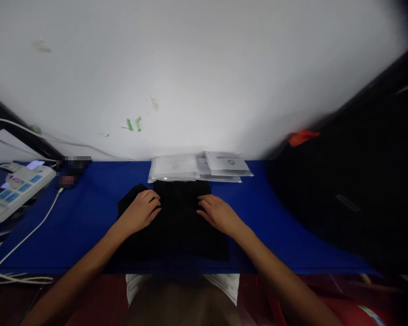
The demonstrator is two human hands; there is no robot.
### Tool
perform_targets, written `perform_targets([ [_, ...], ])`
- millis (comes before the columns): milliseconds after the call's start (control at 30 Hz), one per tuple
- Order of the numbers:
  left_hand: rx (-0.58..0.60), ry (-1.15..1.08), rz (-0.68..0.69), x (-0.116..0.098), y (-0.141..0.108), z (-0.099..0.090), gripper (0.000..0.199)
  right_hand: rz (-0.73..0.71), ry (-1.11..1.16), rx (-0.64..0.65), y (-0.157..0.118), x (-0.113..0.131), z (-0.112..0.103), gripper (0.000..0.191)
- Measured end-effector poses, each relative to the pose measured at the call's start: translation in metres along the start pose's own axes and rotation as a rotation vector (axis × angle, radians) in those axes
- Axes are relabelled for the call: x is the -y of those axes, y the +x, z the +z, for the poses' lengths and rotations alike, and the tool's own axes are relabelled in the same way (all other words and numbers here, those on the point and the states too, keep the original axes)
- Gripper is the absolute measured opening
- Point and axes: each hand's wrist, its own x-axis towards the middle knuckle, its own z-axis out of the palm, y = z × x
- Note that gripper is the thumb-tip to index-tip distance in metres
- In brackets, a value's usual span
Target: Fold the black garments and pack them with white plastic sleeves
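Observation:
A black cloth [180, 226] lies on the blue table [258, 203] in front of me, with one part of it sticking out at its left. My left hand [143, 209] rests on the cloth's left side, fingers apart and pointing inward. On the right side lies my right hand [217, 212], its fingers also spread on the fabric. Just beyond the cloth's far edge are white plastic pouches [175, 167], stacked against the wall. Beside them to the right, more pouches [227, 164] overlap, the top one with dark print.
At the left are a white power strip [20, 192] with cables and a dark device [70, 174] on a white cord. A large black pile [343, 181] with an orange piece [303, 137] fills the right. Behind the table stands a white wall [204, 81].

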Motion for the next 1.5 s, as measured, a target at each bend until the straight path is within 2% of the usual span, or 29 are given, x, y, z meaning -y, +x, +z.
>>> perform_targets([
  [100, 0.070, -0.014, 0.014, -0.015, -0.009, -0.026, 0.016, -0.038, 0.057, 0.027, -0.009, 0.010, -0.022, 0.007],
  [200, 0.275, -0.115, -0.104, -0.032, -0.025, -0.051, 0.017, -0.031, 0.117, 0.163, -0.026, 0.030, -0.048, 0.010],
  [267, 0.421, -0.237, -0.163, -0.041, -0.033, -0.061, 0.023, -0.016, 0.171, 0.278, -0.036, 0.042, -0.060, 0.006],
  [333, 0.492, -0.323, -0.182, -0.045, -0.035, -0.062, 0.027, -0.020, 0.259, 0.346, -0.040, 0.043, -0.066, 0.010],
  [367, 0.475, -0.333, -0.184, -0.045, -0.034, -0.060, 0.026, -0.022, 0.295, 0.341, -0.039, 0.039, -0.066, 0.014],
  [433, 0.360, -0.286, -0.170, -0.041, -0.029, -0.050, 0.025, 0.003, 0.290, 0.234, -0.031, 0.020, -0.063, 0.016],
  [500, 0.227, -0.187, -0.125, -0.034, -0.023, -0.036, 0.029, 0.100, 0.113, 0.015, -0.018, -0.011, -0.055, 0.020],
  [567, 0.159, -0.082, -0.085, -0.026, -0.021, -0.019, 0.040, 0.242, -0.144, -0.140, -0.006, -0.047, -0.046, 0.030],
  [633, 0.142, 0.006, -0.083, -0.018, -0.023, -0.005, 0.057, 0.354, -0.314, -0.178, 0.004, -0.081, -0.036, 0.040],
  [733, 0.136, 0.083, -0.134, -0.012, -0.035, 0.012, 0.075, 0.424, -0.453, -0.167, 0.011, -0.116, -0.024, 0.048],
  [900, 0.113, 0.137, -0.191, -0.016, -0.051, 0.026, 0.081, 0.438, -0.542, -0.189, 0.016, -0.136, -0.017, 0.043],
  [1100, 0.094, 0.143, -0.173, -0.018, -0.051, 0.028, 0.081, 0.401, -0.589, -0.202, 0.021, -0.142, -0.029, 0.032],
  [1233, 0.116, 0.142, -0.168, -0.021, -0.052, 0.029, 0.082, 0.350, -0.563, -0.275, 0.025, -0.127, -0.041, 0.033],
  [1300, 0.117, 0.125, -0.155, -0.024, -0.052, 0.029, 0.082, 0.281, -0.507, -0.321, 0.029, -0.103, -0.044, 0.034],
  [1367, 0.065, 0.079, -0.138, -0.027, -0.052, 0.028, 0.083, 0.167, -0.447, -0.344, 0.031, -0.069, -0.042, 0.033],
  [1433, -0.135, 0.023, -0.140, -0.031, -0.052, 0.025, 0.082, 0.023, -0.404, -0.341, 0.033, -0.029, -0.036, 0.032],
  [1500, -0.422, 0.011, -0.127, -0.036, -0.049, 0.020, 0.078, -0.091, -0.322, -0.321, 0.032, 0.009, -0.026, 0.034],
])
